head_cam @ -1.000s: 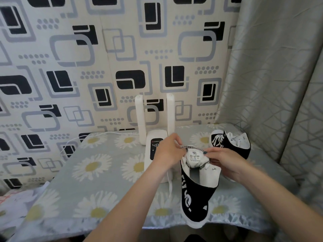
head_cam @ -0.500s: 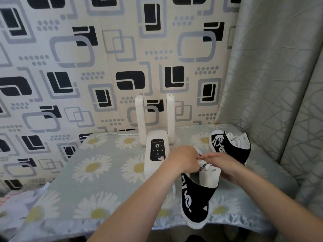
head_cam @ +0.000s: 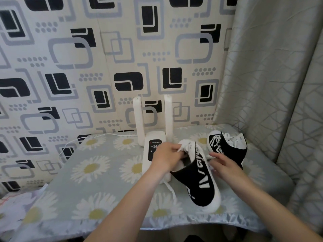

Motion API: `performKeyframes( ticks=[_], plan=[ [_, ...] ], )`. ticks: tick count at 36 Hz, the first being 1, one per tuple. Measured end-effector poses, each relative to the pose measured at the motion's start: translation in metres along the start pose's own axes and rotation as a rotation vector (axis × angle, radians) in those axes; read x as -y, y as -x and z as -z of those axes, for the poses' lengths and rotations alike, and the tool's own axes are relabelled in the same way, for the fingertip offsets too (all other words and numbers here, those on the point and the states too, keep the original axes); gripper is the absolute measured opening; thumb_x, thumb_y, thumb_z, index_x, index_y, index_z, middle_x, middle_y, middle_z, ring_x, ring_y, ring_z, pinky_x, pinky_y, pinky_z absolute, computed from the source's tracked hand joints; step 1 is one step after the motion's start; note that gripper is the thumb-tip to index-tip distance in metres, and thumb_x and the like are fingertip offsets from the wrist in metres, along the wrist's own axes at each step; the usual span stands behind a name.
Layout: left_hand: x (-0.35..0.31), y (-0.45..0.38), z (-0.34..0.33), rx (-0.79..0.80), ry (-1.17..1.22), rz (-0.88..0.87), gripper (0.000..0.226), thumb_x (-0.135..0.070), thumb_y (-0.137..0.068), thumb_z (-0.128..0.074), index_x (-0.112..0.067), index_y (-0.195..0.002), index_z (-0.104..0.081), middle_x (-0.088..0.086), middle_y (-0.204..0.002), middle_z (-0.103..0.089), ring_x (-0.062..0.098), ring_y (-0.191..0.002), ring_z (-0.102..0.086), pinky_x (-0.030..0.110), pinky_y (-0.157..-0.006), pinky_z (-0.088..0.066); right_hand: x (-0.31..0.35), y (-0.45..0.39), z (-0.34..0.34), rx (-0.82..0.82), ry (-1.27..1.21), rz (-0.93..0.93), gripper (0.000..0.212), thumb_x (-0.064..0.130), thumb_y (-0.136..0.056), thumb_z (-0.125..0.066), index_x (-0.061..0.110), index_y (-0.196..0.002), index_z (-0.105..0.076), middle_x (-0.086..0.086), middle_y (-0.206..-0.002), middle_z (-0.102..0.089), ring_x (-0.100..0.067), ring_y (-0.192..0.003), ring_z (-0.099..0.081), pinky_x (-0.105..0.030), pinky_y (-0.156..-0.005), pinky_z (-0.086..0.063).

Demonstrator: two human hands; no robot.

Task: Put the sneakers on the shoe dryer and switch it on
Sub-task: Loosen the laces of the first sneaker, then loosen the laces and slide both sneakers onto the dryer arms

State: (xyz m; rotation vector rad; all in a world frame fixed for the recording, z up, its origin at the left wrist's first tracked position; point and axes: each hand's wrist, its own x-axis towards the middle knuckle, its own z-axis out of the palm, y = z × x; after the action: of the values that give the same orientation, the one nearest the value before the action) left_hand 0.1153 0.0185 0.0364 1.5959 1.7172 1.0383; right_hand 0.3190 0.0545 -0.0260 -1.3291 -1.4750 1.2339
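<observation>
A white shoe dryer [head_cam: 153, 137] stands at the back of the table, its two upright tubes bare and its lit panel reading 48. In front of it a black high-top sneaker [head_cam: 201, 179] with white lettering and a white sole lies tilted, its toe toward me. My left hand [head_cam: 167, 157] grips its white tongue and laces at the opening. My right hand [head_cam: 225, 165] hovers just right of the shoe with relaxed fingers and holds nothing. The second black sneaker [head_cam: 230, 145] stands upright at the back right.
The table [head_cam: 97, 172] wears a grey cloth printed with daisies. A white power cord [head_cam: 73, 144] runs left from the dryer along the patterned wall. A grey curtain [head_cam: 279, 84] hangs close on the right. Crumpled fabric [head_cam: 15, 205] lies lower left.
The near sneaker has been turned from opening-up to lying on its side with the lettering on top. My right hand has let go of it and moved right; my left hand keeps hold.
</observation>
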Motion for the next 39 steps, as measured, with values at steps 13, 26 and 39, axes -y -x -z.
performKeyframes(
  ticks=[13,26,39],
  plan=[
    [-0.011,0.006,0.032,-0.180,0.089,-0.212,0.022,-0.024,-0.086,-0.069,-0.037,-0.103,-0.077,-0.015,-0.099,-0.076,0.003,-0.099,-0.067,0.037,-0.095,-0.052,0.044,0.021,-0.038,0.449,-0.687,-0.188,0.047,0.052,-0.074,-0.074,0.027,-0.113,-0.072,-0.007,-0.119,-0.070,-0.024,-0.109,-0.068,-0.034,-0.079,-0.058],
    [-0.010,0.023,0.049,-0.017,0.281,0.059,0.042,-0.005,-0.088,-0.054,-0.036,-0.103,-0.077,0.006,-0.080,-0.077,0.007,-0.054,-0.061,0.018,-0.055,-0.048,0.044,0.028,-0.054,0.039,-0.388,0.201,0.049,0.034,-0.081,-0.073,0.047,-0.125,-0.054,0.009,-0.110,-0.072,-0.017,-0.097,-0.072,-0.039,-0.080,-0.059],
    [-0.007,0.005,0.027,0.249,1.108,0.309,0.030,-0.013,-0.095,-0.055,-0.013,-0.123,-0.069,0.014,-0.121,-0.070,0.029,-0.114,-0.066,0.041,-0.093,-0.054,0.044,0.017,-0.049,-0.147,-0.050,0.571,0.058,0.036,-0.082,-0.068,0.061,-0.125,-0.040,0.029,-0.119,-0.058,0.003,-0.112,-0.057,-0.016,-0.085,-0.050]
  ],
)
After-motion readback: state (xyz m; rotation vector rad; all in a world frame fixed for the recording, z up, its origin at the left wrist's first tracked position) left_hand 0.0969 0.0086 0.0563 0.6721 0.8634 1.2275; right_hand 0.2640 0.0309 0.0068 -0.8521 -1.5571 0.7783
